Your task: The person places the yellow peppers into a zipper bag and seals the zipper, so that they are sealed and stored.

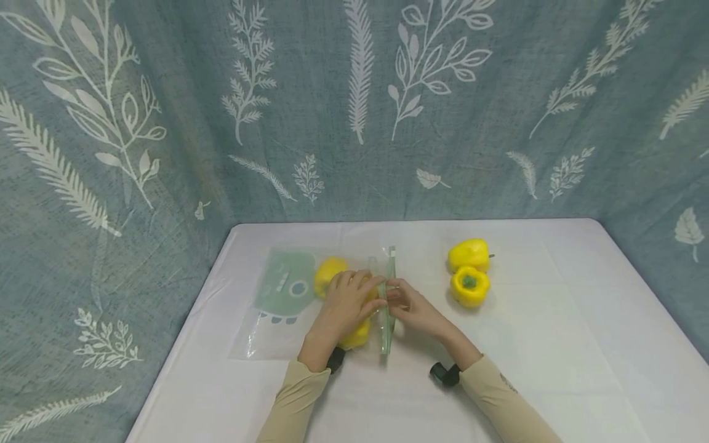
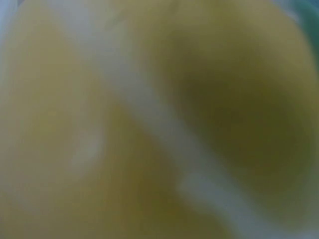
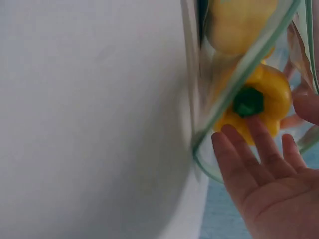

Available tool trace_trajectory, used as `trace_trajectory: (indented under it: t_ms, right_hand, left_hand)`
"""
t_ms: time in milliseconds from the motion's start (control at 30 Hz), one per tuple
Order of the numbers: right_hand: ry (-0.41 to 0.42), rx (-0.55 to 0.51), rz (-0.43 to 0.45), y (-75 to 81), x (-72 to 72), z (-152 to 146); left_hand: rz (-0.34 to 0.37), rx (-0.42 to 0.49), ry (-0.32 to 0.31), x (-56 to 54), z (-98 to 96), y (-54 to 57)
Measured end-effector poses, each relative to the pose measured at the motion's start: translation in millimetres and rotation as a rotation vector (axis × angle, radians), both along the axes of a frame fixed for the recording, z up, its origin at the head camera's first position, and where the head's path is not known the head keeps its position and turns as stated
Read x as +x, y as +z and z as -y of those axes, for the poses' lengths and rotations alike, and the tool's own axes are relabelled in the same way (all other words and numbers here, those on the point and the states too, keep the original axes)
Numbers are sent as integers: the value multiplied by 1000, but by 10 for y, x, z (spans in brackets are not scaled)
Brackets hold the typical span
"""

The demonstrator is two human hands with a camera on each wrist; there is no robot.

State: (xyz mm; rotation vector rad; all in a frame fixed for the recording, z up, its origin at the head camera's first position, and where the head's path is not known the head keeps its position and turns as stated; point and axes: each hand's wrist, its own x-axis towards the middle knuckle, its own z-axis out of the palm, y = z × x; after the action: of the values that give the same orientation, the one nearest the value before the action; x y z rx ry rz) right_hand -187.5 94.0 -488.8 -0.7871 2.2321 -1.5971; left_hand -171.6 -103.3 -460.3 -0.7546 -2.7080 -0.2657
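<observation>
A clear zip bag (image 1: 260,341) with a green monster print lies on the table, its green-edged mouth facing right. Yellow bell peppers (image 1: 354,335) are inside; one pepper (image 3: 279,89) shows its green stem at the mouth. My left hand (image 1: 346,301) lies over the bag, fingers and thumb bent around plastic and a pepper near the mouth. At the opening is my right hand (image 1: 418,314), its fingers extended, fingertips right at the stemmed pepper in the right wrist view. Blurred yellow pepper surface (image 2: 60,124) and plastic fill the left wrist view.
Two more yellow bell peppers, one lying on its side (image 1: 468,254) and one stem up (image 1: 469,286), sit together at right on the white-covered table (image 1: 554,344). A patterned blue-green curtain (image 1: 321,111) hangs behind and at both sides.
</observation>
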Motion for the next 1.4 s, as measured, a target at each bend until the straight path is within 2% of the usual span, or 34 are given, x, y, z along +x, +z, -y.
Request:
trace_trajectory:
  t_ms: [200,467,700,867,1033,1167,1400]
  right_hand:
    - [-40,38,-107,114,17,-39]
    - [-129,120,-169,191,13,-140]
    - [-217,190,-308,280,22,-296]
    - [-290,225,-357,412,44,-415]
    - [-361,305,-456,517,27,-541]
    - [-417,377,-541,514,-11,-658]
    - [-470,417,-567,469,-13,-841]
  left_hand:
    - [-2,16,-6,-4,2,-6]
    - [23,13,0,-11,13,-5]
    - [34,-5,6,-11,14,7]
    - [28,-8,4,-9,7,14]
    - [24,0,3,-13,7,29]
    - [6,7,-2,-24,10,23]
    - [-5,22,-5,-24,9,30]
